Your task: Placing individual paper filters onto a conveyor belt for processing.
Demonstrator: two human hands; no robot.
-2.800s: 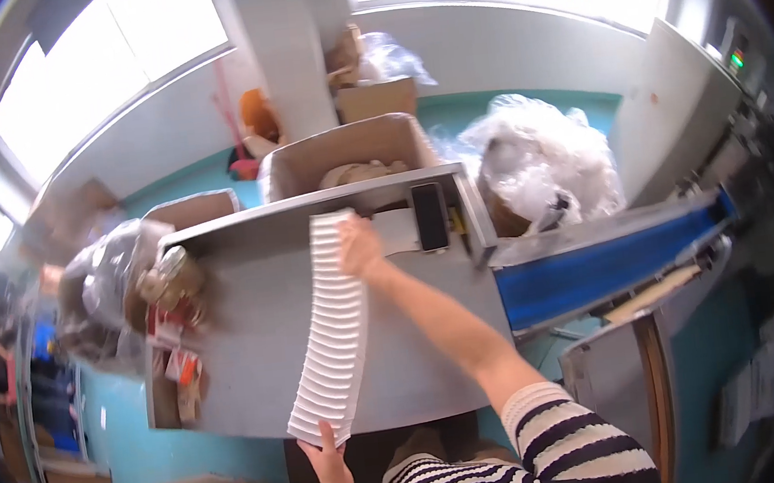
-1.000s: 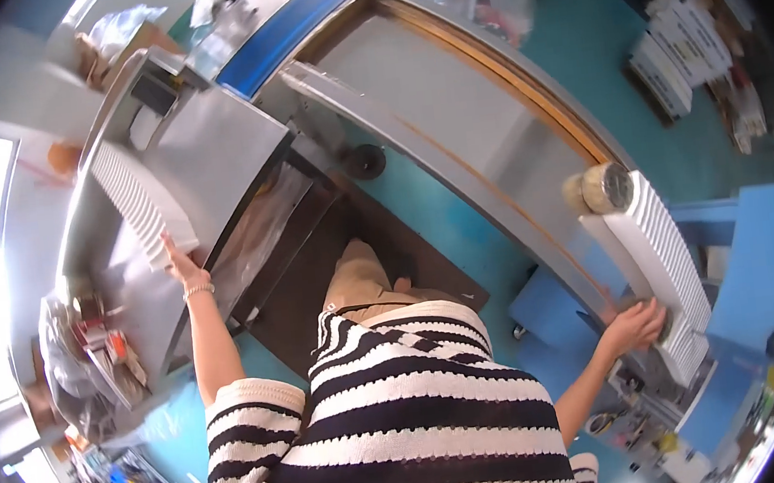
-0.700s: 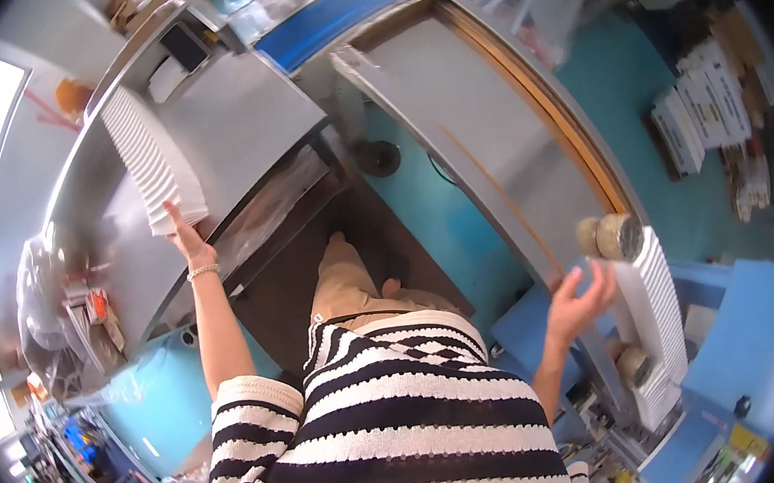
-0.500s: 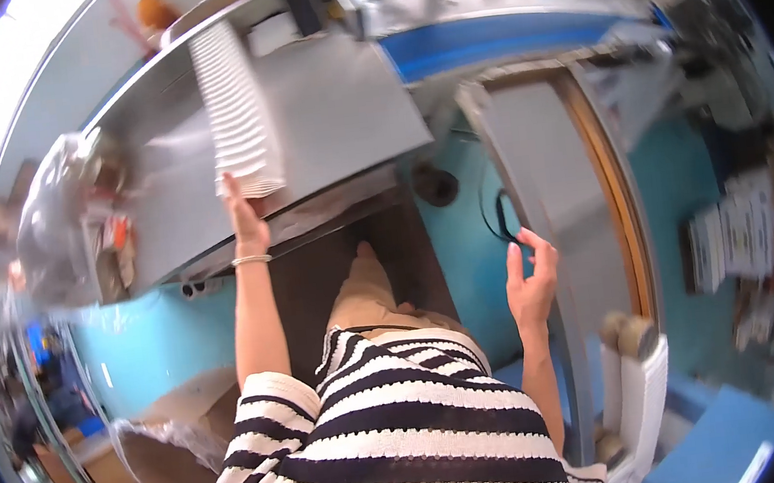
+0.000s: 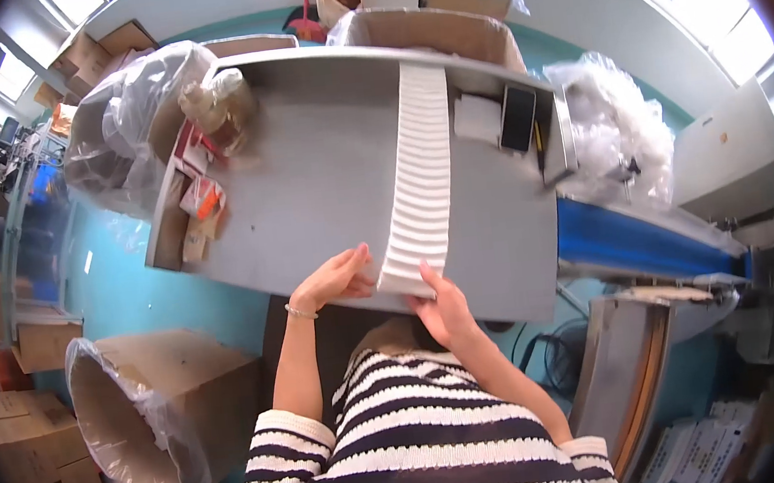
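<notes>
Status: long white ribbed strip (image 5: 417,172) is on the grey metal counter (image 5: 323,173), running from the back wall to near the front edge, with a slight bend. Material unclear at this resolution; ribs look evenly spaced, no obvious gap or break.

Right hand (image 5: 448,312): grip is on the strip's near end, thumb over the top, the other fingers mostly hidden at or under the end. How firm it is, can't tell. Left hand (image 5: 330,280): grip is loose, fingers half-curled, nothing visible in it; just beside the strip's left edge, apart from it.

Done, my read: strip laid out lengthwise, in one piece, looks supported by the counter over most of its length. Left: handling isn't finished, since the right hand hasn't let go and the near end isn't free. Whether that end is raised off the surface, can't tell. No second ribbed strip visible on the counter, so no count of finished ones from this view.

Around it: black rectangular phone (image 5: 517,118) and flat white pad (image 5: 478,119) lie right of the far end, clear of the strip. Small orange-and-white carton (image 5: 203,199) sits at the counter's left end, well apart. Brown cardboard box with clear plastic liner (image 5: 183,367) stands lower left, away from both hands.
</notes>
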